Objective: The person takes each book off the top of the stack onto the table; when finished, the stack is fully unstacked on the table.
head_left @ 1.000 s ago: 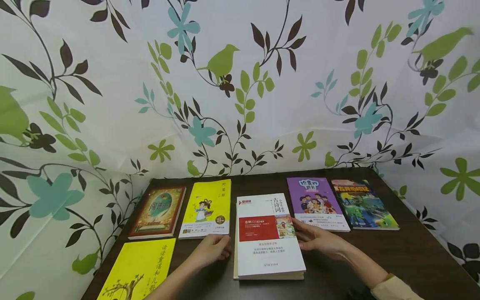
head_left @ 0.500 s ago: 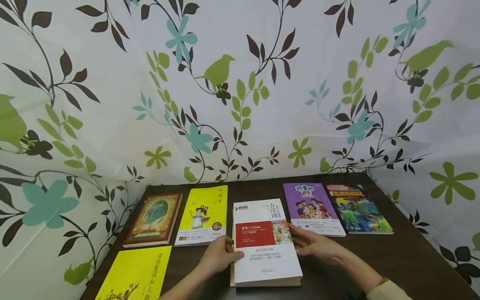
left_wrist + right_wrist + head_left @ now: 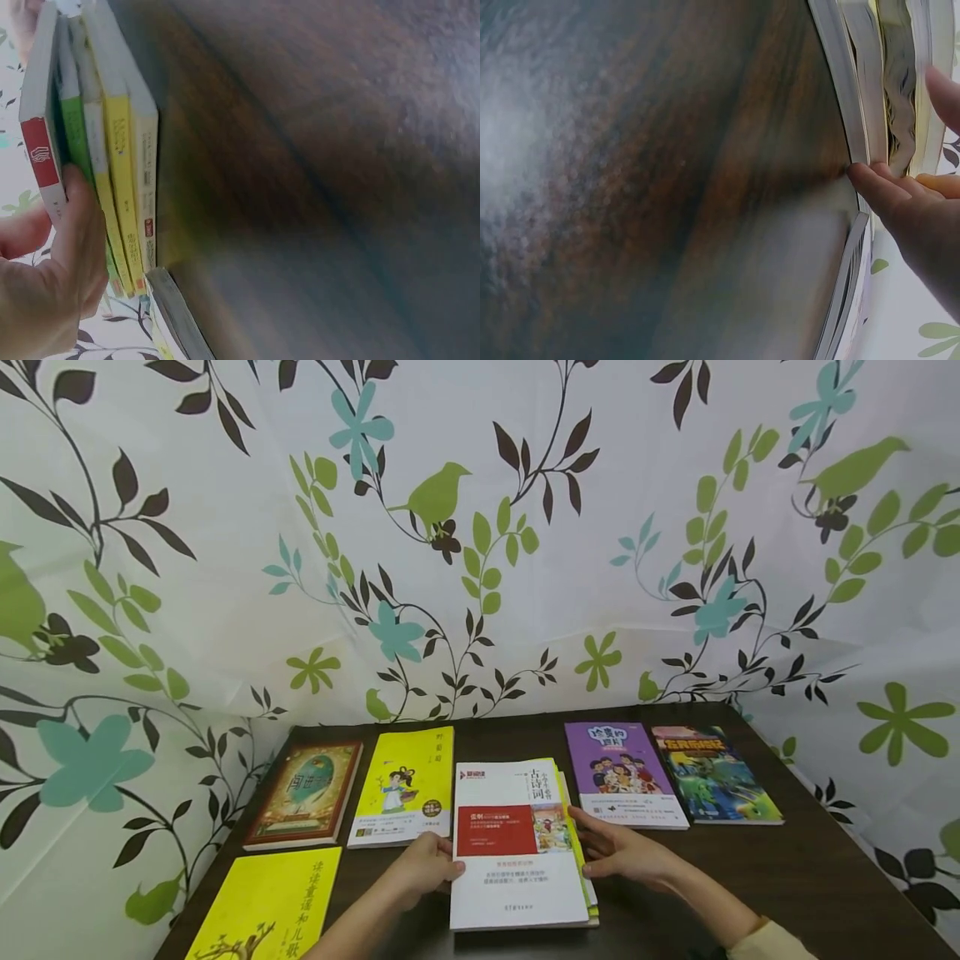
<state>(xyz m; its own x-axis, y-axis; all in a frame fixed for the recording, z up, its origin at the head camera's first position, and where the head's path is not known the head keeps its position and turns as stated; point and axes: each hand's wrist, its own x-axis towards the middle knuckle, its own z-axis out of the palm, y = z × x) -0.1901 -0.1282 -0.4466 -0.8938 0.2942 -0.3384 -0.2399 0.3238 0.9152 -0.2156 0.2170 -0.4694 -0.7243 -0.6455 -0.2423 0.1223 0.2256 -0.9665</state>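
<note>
A white book with a red band [image 3: 495, 831] tops a stack of several books at the middle of the table. My left hand [image 3: 423, 868] pinches its left edge, thumb on the cover. In the left wrist view, fingers of the left hand [image 3: 56, 270] lie at its red and white spine [image 3: 41, 154], above green and yellow spines [image 3: 124, 195]. My right hand [image 3: 630, 852] touches the stack's right side. Its fingers lie fairly straight along the page edges [image 3: 862, 97] in the right wrist view. The top book sits shifted left, baring a yellow book [image 3: 592, 910] beneath.
On the dark table [image 3: 517, 739], a reddish-brown book [image 3: 303, 797] and a yellow book [image 3: 401, 785] lie back left. Another yellow book [image 3: 262, 902] is front left. At back right lie a purple book [image 3: 622, 768] and a colourful one [image 3: 720, 777]. A patterned cloth [image 3: 525, 568] hangs behind.
My left hand has come against the stack and gripped the white book. That book has slid left, showing yellow edges on its right. The right hand stays at the stack's right side.
</note>
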